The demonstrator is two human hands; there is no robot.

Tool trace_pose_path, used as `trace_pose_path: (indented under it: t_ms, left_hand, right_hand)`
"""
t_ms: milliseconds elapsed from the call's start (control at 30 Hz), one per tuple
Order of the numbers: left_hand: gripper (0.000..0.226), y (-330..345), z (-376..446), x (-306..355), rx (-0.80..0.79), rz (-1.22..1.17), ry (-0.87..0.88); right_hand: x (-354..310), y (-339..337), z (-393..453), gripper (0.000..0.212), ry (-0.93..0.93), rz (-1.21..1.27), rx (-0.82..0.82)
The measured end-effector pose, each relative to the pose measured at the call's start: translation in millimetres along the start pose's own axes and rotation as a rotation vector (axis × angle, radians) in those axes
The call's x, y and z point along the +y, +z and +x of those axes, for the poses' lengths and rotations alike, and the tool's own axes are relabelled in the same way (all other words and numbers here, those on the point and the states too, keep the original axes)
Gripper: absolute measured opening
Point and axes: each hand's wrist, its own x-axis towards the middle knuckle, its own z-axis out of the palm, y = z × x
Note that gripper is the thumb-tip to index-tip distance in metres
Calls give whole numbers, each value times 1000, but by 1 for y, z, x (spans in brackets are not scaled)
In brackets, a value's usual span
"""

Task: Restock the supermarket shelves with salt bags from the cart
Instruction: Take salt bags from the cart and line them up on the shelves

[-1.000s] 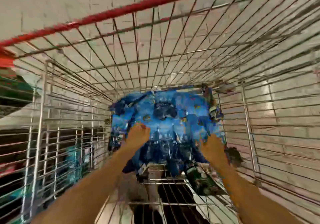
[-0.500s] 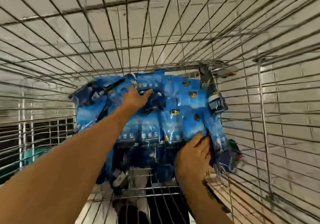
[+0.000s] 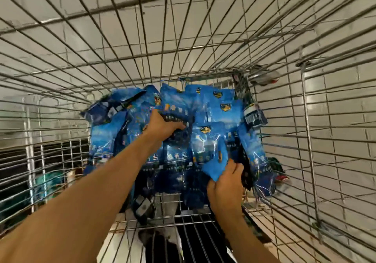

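**Both grips in the salt pile, deep in the cart**

Since half a second ago: left grip (image 3: 162, 126) no longer laid flat on the pile but curled down over the top edge of one salt bag (image 3: 173, 108) near the heap's middle, grasping it. Right grip (image 3: 225, 183) lifted slightly, now pinching the lower corner of another bag (image 3: 213, 161), that corner peeled up and bent toward the camera. View pushed a little closer; pile of blue salt bags (image 3: 221, 108) otherwise lying as before against the far wire wall of the cart (image 3: 142, 63).

Between the two grips: more blue bags, overlapping, print partly legible. Beyond the right grip: a bag turned edge-on against the side wires, barcode label showing.

Hard to make out: fingertips of the left grip, buried behind the bag's edge. Number of bags in the heap, impossible to count. Dark and green shapes below and outside the wires near the right grip, unclear. Both forearms cut off by the frame's bottom edge.
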Motion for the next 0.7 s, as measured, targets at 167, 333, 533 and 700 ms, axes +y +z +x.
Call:
trace_pose_path:
  t_ms: [167,333,533,700]
  left_hand:
    - [36,-26,-59,-14,-131,-15,11]
    - [41,-47,-134,-3,-94,-106,26]
    - [80,-87,-241,33,-5,-35,177]
    - [68,-124,-326,43,11,-119,276]
  right_hand:
    - [-5,-48,-16,34,-36,290,-13]
    - [-65,-107,-30,28,276,713,-210]
    - [-151,-173,-79,76,153,808,-315]
    - [-186,-215,-143,102,152,916,-447]
